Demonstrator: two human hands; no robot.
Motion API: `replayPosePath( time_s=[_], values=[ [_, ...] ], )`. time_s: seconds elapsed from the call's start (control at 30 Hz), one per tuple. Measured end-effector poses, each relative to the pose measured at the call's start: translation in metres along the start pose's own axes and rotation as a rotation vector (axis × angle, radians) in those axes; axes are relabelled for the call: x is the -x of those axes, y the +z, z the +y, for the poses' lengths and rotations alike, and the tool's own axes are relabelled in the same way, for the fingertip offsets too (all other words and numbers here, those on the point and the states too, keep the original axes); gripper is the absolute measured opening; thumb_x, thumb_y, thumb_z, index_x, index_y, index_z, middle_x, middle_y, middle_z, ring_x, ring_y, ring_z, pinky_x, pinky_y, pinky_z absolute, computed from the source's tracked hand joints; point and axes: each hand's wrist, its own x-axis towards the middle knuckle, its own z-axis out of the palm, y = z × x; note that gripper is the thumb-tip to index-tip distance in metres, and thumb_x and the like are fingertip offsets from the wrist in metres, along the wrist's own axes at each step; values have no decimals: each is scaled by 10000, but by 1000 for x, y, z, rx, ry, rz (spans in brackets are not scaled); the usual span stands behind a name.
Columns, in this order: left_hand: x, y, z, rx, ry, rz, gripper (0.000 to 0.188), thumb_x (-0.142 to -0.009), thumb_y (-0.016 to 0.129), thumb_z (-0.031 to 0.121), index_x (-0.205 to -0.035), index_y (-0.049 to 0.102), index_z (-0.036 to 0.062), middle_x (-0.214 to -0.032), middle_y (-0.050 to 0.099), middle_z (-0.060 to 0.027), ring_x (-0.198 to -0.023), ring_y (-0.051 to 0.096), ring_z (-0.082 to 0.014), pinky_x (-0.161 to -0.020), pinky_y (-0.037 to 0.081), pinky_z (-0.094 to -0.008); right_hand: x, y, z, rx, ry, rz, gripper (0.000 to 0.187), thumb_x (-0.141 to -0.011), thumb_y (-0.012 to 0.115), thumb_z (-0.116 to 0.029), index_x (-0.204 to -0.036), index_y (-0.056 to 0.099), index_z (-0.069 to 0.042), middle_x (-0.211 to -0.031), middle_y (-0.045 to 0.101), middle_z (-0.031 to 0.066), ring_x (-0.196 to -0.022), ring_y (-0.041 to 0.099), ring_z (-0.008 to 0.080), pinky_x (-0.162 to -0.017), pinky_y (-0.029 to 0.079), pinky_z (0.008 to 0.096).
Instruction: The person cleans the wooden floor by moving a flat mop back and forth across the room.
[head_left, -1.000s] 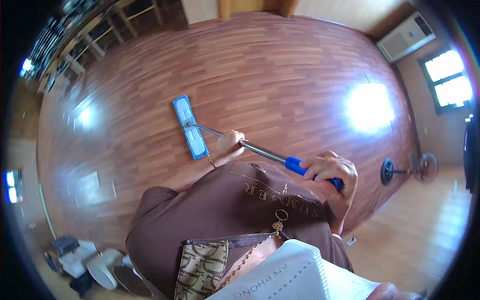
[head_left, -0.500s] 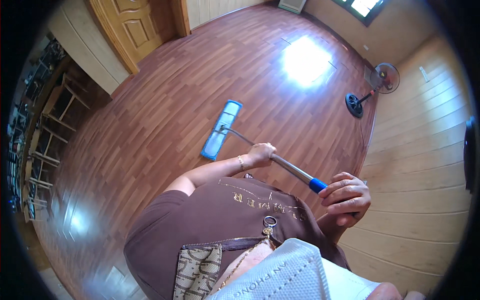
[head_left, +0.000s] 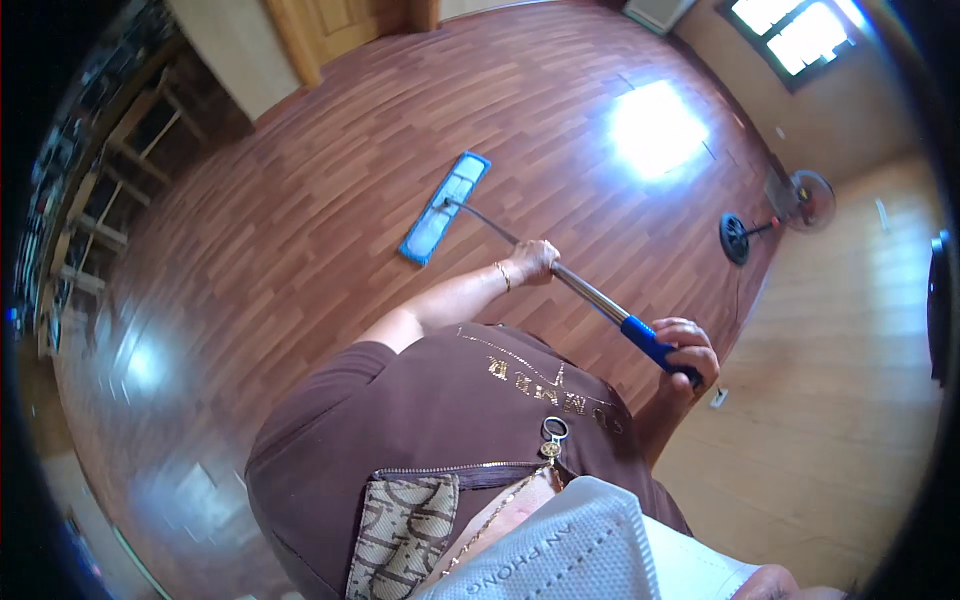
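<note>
A flat mop (head_left: 443, 207) with a blue-edged, pale rectangular head lies on the reddish-brown wood-patterned floor (head_left: 330, 200) ahead of me. Its metal pole slants back toward my right side and ends in a blue grip. My left hand (head_left: 533, 262), a gold bracelet at its wrist, is closed round the middle of the pole. Farther up, my right hand (head_left: 688, 355) wraps the blue grip near its end. Part of the grip shows between the fingers and the palm.
A black-based standing fan (head_left: 735, 238) is at the right by the pale wall (head_left: 810, 400). Wooden chairs or racks (head_left: 100, 215) line the left side. A wooden door (head_left: 345, 22) is at the far left, a window (head_left: 793, 38) at the far right. Sunlight glares on the floor.
The mop head has moved farther forward, away from me. Both hands have shifted forward with the pole, and more of the blue grip now shows. My view has tilted a little.
</note>
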Motion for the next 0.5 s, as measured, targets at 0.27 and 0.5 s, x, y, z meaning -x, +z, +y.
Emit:
replayPosePath(
  time_s=[0.27, 0.5],
  values=[
    [62, 10, -109, -120, -149, 316, 81, -621, 665, 170, -639, 590, 145, -699, 622, -98, -748, 636, -315, -665, 518, -436, 23, 68, 65, -106, 68, 83, 214, -887, 515, -148, -1040, 489, 0, -848, 642, 203, -804, 626, 328, -754, 528, 457],
    [196, -1, -158, -170, -407, 632, 168, -662, 660, 177, -592, 520, 118, -667, 562, -111, -684, 590, -309, -590, 473, -417, 10, 133, 74, -622, 350, -572, 160, -754, 557, 45, -884, 519, -42, -851, 636, 125, -1007, 585, 306, -933, 394, 446]
  ],
)
